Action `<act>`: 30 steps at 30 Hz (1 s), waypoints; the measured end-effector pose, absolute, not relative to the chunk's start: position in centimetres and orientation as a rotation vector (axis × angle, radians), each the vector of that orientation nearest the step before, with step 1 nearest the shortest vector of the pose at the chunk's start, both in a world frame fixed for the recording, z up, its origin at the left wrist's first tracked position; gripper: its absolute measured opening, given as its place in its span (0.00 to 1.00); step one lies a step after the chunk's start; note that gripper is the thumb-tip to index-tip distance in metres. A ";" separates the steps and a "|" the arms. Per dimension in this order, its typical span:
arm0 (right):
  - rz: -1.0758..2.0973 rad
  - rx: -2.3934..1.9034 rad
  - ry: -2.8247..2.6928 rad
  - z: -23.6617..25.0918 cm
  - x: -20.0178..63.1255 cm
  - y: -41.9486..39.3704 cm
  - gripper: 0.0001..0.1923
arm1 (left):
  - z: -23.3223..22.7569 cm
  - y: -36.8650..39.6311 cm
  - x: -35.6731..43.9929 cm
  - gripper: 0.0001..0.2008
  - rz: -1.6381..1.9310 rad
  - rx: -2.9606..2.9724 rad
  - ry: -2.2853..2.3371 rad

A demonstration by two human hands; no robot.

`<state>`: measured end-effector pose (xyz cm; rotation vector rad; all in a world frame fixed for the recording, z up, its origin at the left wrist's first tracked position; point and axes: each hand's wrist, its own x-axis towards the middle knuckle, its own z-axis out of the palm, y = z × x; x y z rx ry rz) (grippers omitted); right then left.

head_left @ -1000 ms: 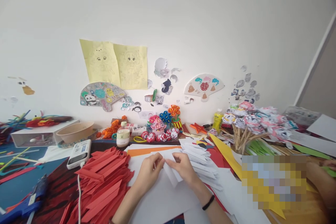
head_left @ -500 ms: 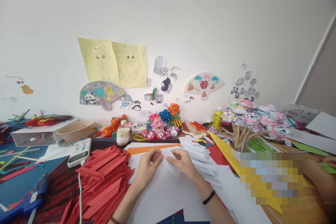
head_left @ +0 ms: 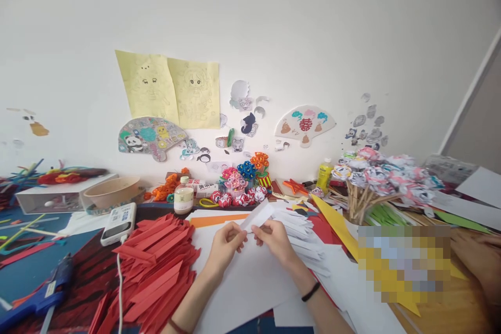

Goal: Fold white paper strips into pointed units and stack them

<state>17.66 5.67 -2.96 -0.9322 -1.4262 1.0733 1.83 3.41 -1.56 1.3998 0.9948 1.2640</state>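
Between my two hands is a small folded strip of white paper (head_left: 259, 216), pointing up and away toward the back of the table. My left hand (head_left: 227, 244) pinches its near left end with thumb and forefinger. At its near right edge, my right hand (head_left: 272, 240) pinches it too, the other fingers curled. Both hands are above large white sheets (head_left: 250, 287). Left of them lies a heap of folded red paper strips (head_left: 160, 266). Just right of my right hand is a pile of folded white paper strips (head_left: 301, 235).
A blue glue gun (head_left: 50, 292), a white power bank (head_left: 118, 224) with a cable and a small bottle (head_left: 183, 195) are on the left. Paper flowers on sticks (head_left: 362, 188) and a yellow sheet (head_left: 336, 224) stand right. Another person's hand (head_left: 475, 255) is at the far right.
The white paper has turned from hanging down toward me to pointing up and away. Both hands have shifted slightly in their pinch. The other person's hand at the right has moved.
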 end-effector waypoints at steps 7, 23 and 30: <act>1.189 -0.843 -1.442 -2.8 17.3 5.7 0.21 | -2.2 3.5 1.9 0.13 1.295 1.422 1.032; 1.166 -0.939 -1.439 -2.8 17.6 5.4 0.16 | -2.3 3.0 2.7 0.15 1.218 1.555 1.018; 1.163 -1.033 -1.365 -3.1 17.8 5.7 0.16 | -2.9 3.4 2.6 0.13 1.097 1.597 1.048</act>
